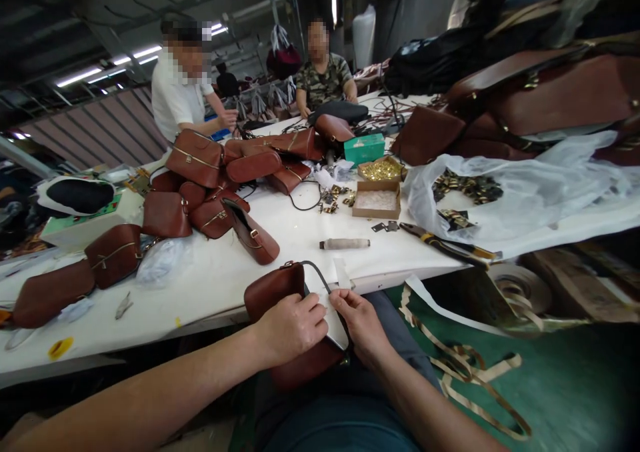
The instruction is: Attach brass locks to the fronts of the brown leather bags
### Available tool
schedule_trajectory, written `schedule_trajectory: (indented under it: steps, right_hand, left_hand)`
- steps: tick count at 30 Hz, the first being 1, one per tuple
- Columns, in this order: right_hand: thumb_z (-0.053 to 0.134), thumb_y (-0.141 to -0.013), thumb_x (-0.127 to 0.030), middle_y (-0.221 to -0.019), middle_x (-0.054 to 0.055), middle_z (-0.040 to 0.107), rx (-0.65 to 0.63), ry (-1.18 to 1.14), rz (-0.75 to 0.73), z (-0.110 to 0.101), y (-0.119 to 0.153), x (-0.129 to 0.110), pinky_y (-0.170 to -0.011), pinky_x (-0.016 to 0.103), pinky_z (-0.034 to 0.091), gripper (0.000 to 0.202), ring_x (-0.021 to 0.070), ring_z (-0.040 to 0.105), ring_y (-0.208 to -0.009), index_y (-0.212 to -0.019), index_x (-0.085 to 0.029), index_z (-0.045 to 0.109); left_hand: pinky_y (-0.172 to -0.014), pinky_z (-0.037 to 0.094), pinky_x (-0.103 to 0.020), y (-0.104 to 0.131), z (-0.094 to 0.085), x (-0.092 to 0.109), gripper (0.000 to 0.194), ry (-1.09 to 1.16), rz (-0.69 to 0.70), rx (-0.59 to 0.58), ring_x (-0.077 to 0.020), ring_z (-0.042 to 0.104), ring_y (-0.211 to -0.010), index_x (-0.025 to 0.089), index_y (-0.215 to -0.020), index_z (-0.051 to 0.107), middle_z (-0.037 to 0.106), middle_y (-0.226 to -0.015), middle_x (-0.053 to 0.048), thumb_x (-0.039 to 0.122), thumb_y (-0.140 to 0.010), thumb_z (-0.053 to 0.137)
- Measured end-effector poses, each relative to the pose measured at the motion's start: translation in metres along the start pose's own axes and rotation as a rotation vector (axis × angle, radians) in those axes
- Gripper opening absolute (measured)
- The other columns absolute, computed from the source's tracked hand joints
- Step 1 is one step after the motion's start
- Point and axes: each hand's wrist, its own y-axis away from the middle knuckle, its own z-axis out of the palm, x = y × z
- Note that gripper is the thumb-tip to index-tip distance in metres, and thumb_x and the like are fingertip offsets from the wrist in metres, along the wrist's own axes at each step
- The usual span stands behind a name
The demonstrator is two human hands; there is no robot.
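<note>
A brown leather handbag [267, 291] rests on my lap against the table edge, its open side showing a pale panel [315, 279] framed by a dark edge strip. My left hand [295, 322] has its fingers curled over the near part of that panel, pinching at the bag. At the right side of the opening, my right hand [361, 320] pinches the dark edge between thumb and fingers. What lies exactly between the fingertips is partly hidden. Just beyond the bag, a small white strip [343, 273] sits at the table edge.
A pile of brown bags [200, 165] covers the table's left and middle. Beyond the hands lie a wrapped rod [345, 244], pliers [440, 244], a carton tray [376, 201], gold hardware [383, 170] and a plastic bag of metal parts [465, 192]. Two people [183, 92] work across the table.
</note>
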Motion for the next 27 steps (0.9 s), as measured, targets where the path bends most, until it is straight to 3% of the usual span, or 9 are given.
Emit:
schedule_trajectory:
  steps: [5,8,10,13,15,18,20,24,27]
  right_hand:
    - [0.085,-0.074,-0.051,-0.079,0.000,0.068,0.098,-0.057,0.029,-0.005,-0.014,0.022,-0.063,0.027,0.045,0.040,0.0151,0.055,-0.067,-0.088,-0.017,0.069]
    - [0.087,-0.073,-0.047,-0.079,0.000,0.069,0.134,-0.066,0.020,-0.002,-0.017,0.029,-0.063,0.026,0.045,0.040,0.0143,0.055,-0.066,-0.090,-0.018,0.066]
    - [0.088,-0.073,-0.046,-0.076,-0.002,0.067,0.167,-0.061,0.015,-0.001,-0.018,0.032,-0.060,0.025,0.044,0.042,0.0127,0.053,-0.062,-0.091,-0.019,0.063]
    - [0.088,-0.074,-0.047,-0.071,-0.004,0.063,0.198,-0.048,0.035,0.002,-0.021,0.035,-0.056,0.024,0.042,0.043,0.0110,0.051,-0.057,-0.090,-0.020,0.058]
    - [0.088,-0.075,-0.048,-0.072,-0.004,0.064,0.213,-0.034,0.053,0.003,-0.023,0.036,-0.056,0.024,0.043,0.044,0.0116,0.052,-0.058,-0.090,-0.020,0.057]
    - [0.088,-0.074,-0.050,-0.073,-0.003,0.066,0.255,-0.003,0.070,0.004,-0.026,0.039,-0.058,0.025,0.046,0.045,0.0133,0.056,-0.060,-0.089,-0.021,0.058]
    - [0.088,-0.074,-0.050,-0.073,-0.003,0.065,0.286,0.034,0.062,0.004,-0.028,0.041,-0.058,0.025,0.046,0.044,0.0135,0.056,-0.060,-0.088,-0.020,0.058]
    - [0.084,-0.077,-0.053,-0.073,-0.001,0.066,0.290,0.152,0.032,0.003,-0.028,0.036,-0.057,0.025,0.045,0.042,0.0134,0.055,-0.060,-0.087,-0.020,0.060]
    - [0.080,-0.081,-0.055,-0.072,-0.001,0.066,0.177,0.295,0.053,-0.004,-0.022,0.024,-0.056,0.025,0.044,0.041,0.0146,0.056,-0.060,-0.087,-0.019,0.062]
  left_hand:
    - [-0.090,0.060,-0.037,0.002,0.044,0.010,0.018,0.123,-0.302,0.121,-0.0243,0.064,-0.108,0.015,-0.082,0.065,0.069,-0.096,-0.010,0.013,-0.099,0.059]
    - [-0.104,0.058,-0.043,0.002,0.049,0.019,0.018,0.217,-0.458,0.119,-0.0281,0.058,-0.132,0.013,-0.093,0.070,0.071,-0.121,-0.015,0.011,-0.100,0.054]
    - [-0.114,0.053,-0.047,0.002,0.045,0.021,0.019,0.257,-0.506,0.073,-0.0310,0.050,-0.143,0.010,-0.102,0.071,0.064,-0.139,-0.019,0.009,-0.098,0.053]
    - [-0.120,0.047,-0.048,0.002,0.036,0.013,0.022,0.321,-0.513,-0.023,-0.0338,0.044,-0.149,0.007,-0.110,0.071,0.057,-0.148,-0.024,0.012,-0.096,0.055]
    - [-0.122,0.044,-0.050,0.003,0.031,0.004,0.028,0.381,-0.494,-0.084,-0.0357,0.042,-0.150,0.007,-0.117,0.071,0.057,-0.148,-0.024,0.024,-0.097,0.061]
    - [-0.124,0.040,-0.052,0.007,0.031,-0.007,0.060,0.478,-0.474,-0.165,-0.0387,0.040,-0.151,0.009,-0.130,0.067,0.056,-0.150,-0.025,0.055,-0.093,0.068]
    - [-0.124,0.039,-0.052,0.011,0.033,-0.010,0.076,0.512,-0.463,-0.207,-0.0396,0.035,-0.154,0.010,-0.140,0.062,0.049,-0.156,-0.025,0.066,-0.089,0.068]
    - [-0.126,0.035,-0.054,0.019,0.037,-0.007,0.088,0.536,-0.438,-0.272,-0.0397,0.025,-0.158,0.012,-0.152,0.051,0.031,-0.167,-0.025,0.065,-0.086,0.073]
    - [-0.127,0.032,-0.056,0.021,0.039,-0.005,0.092,0.564,-0.439,-0.289,-0.0400,0.021,-0.159,0.011,-0.154,0.049,0.025,-0.169,-0.025,0.065,-0.084,0.074]
